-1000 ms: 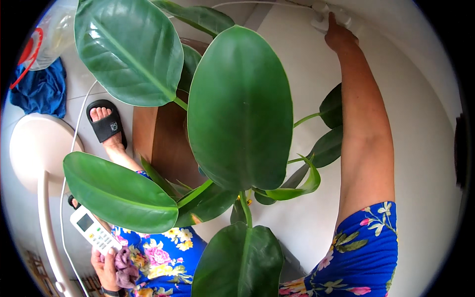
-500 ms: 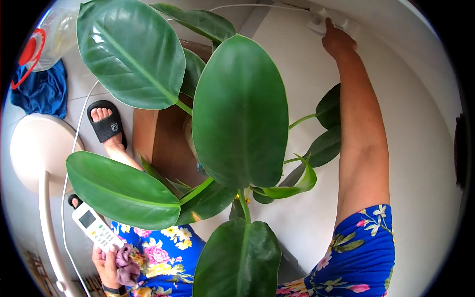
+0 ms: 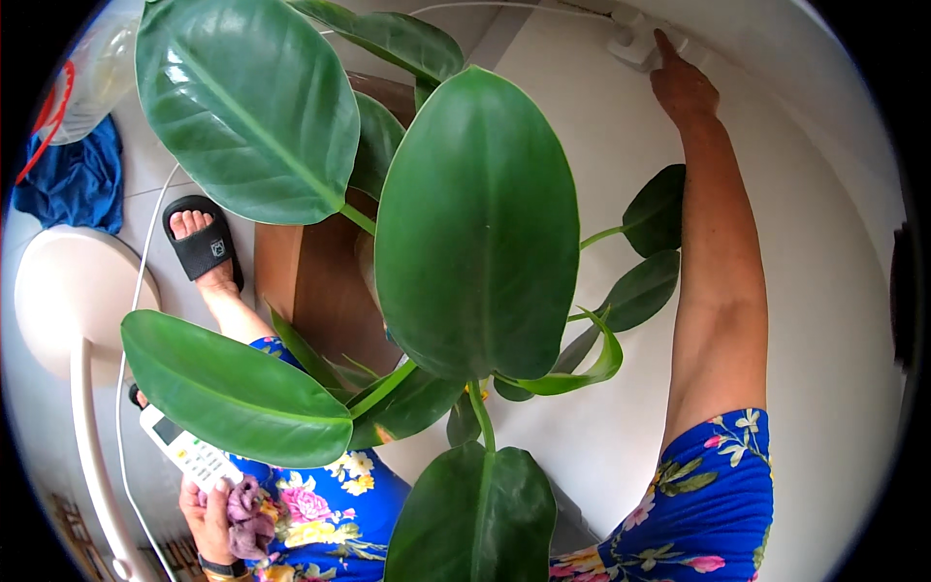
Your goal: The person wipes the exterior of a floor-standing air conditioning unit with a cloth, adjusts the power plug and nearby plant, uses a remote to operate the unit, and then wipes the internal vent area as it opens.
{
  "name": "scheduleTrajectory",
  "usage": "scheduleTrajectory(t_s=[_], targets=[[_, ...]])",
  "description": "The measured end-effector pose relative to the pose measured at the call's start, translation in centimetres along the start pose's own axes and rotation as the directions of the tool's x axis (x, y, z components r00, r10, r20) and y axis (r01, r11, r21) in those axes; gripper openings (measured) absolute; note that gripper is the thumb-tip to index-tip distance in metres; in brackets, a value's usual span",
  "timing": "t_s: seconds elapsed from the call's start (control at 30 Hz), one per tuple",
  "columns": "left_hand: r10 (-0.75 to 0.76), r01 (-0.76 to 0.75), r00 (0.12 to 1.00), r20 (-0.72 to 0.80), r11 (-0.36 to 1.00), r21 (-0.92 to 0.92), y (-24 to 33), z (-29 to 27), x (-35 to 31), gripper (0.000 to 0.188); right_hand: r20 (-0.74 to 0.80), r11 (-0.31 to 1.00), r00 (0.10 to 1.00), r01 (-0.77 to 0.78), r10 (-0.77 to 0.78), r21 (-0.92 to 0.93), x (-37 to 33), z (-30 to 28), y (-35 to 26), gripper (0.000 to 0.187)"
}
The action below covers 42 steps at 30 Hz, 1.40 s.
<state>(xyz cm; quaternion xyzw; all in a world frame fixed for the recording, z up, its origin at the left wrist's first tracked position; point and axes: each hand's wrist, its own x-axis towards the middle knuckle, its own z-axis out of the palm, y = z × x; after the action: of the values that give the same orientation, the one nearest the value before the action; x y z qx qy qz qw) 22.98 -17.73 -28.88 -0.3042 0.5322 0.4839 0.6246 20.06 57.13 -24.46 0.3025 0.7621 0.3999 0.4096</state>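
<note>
Right hand [image 3: 684, 89], index finger extended, touching white wall socket [image 3: 640, 39] far right; left hand [image 3: 211, 512] grasping white remote control [image 3: 189, 451] (plus purple cloth [image 3: 250, 516]) near left.

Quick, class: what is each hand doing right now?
Left hand: closed on a white remote control and a purple cloth.
Right hand: finger extended, touching a white wall socket.

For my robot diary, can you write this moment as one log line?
right hand: touching white wall fitting | left hand: holding white remote, purple cloth | front: large-leaved plant
</note>
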Motion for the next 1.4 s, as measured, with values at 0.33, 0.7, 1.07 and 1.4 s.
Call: scheduleTrajectory(t_s=[0.33, 0.7, 1.07, 1.4], targets=[[-0.017, 0.016, 0.999, -0.030, 1.000, -0.020, -0.3, 0.3, 0.4, 0.028, 0.111, 0.993, 0.988, 0.114, -0.111, -0.025, -1.7, 0.4, -1.0, 0.061], [-0.059, 0.058, 0.998, -0.038, 0.997, -0.044, -0.3, 0.0, 0.4, 0.033, 0.040, 0.982, 0.989, 0.147, -0.143, -0.119, -1.1, 0.9, -2.2, 0.061], [-0.006, 0.006, 0.999, -0.044, 1.000, 0.012, 0.5, 0.1, 0.4, 0.025, 0.076, 0.998, 0.996, 0.042, -0.038, -0.045, -1.0, 0.6, -3.5, 0.066], [0.028, -0.029, 0.998, -0.063, 0.999, -0.017, 0.0, 0.6, 1.0, 0.026, -0.026, 0.952, 0.991, 0.116, -0.128, -0.285, 3.3, 0.2, -0.2, 0.057]])
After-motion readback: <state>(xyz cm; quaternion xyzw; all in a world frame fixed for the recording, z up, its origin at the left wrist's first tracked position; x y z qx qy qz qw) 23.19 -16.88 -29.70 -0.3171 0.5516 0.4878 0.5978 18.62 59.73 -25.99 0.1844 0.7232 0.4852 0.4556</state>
